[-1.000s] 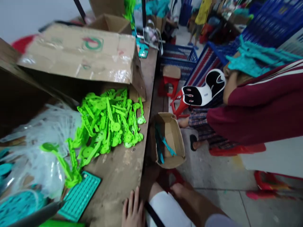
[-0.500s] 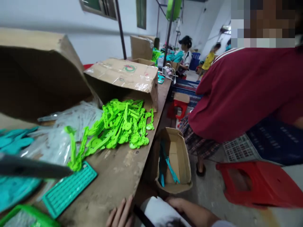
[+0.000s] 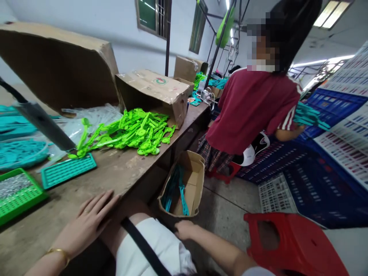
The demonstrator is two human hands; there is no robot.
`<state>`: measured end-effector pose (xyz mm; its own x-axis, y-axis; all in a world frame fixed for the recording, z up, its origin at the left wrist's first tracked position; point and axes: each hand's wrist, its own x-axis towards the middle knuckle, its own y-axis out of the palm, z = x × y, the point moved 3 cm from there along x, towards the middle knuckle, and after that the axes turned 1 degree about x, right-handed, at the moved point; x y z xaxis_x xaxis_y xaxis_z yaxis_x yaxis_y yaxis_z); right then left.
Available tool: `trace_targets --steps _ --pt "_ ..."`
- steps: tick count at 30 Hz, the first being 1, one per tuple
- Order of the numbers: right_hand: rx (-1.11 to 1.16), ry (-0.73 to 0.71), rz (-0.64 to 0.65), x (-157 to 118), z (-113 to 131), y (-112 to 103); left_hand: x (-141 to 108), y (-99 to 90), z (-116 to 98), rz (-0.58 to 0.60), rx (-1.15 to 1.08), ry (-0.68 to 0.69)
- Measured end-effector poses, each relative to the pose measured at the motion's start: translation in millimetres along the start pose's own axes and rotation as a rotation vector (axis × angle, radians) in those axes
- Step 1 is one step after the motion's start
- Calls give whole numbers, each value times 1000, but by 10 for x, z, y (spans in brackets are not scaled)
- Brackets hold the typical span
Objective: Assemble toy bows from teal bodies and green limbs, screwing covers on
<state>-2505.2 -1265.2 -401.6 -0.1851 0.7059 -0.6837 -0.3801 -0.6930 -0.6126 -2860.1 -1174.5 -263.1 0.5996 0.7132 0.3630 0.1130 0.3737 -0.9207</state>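
Note:
My left hand point(image 3: 93, 216) lies flat on the wooden table point(image 3: 126, 174) near its front edge, fingers stretched out and nothing held. A gold bracelet circles that wrist. My right hand point(image 3: 184, 229) hangs low beside my thigh, close to the near end of an open cardboard box point(image 3: 199, 184); its fingers are mostly hidden. Several teal plastic pieces point(image 3: 183, 199) lie in that box. Beyond my left hand are a teal slotted tray point(image 3: 69, 170), a green basket point(image 3: 25, 205) of small metal parts, and a heap of bright green plastic parts point(image 3: 140, 132).
A grey cylindrical tool point(image 3: 46, 124) hangs over the teal tray. A tipped carton point(image 3: 155, 86) stands behind the green heap. To the right, a co-worker in a maroon shirt point(image 3: 250, 107) holds teal parts point(image 3: 309, 115). A red stool point(image 3: 299, 237) and stacked blue crates point(image 3: 319, 180) are also there.
The view has shifted, bringing my left hand and forearm further into sight. The co-worker, who was leaning over, now stands more upright with teal parts visible in hand.

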Motion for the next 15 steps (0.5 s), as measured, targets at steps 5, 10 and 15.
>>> trace_targets --steps 5,10,15 --pt "142 -188 -24 -167 364 -448 21 -117 -82 -55 14 20" --pt "470 -110 -80 225 258 -1274 71 -288 -197 192 -10 -132" --pt "691 115 -469 918 -151 -1568 64 -304 -200 255 -38 -158"
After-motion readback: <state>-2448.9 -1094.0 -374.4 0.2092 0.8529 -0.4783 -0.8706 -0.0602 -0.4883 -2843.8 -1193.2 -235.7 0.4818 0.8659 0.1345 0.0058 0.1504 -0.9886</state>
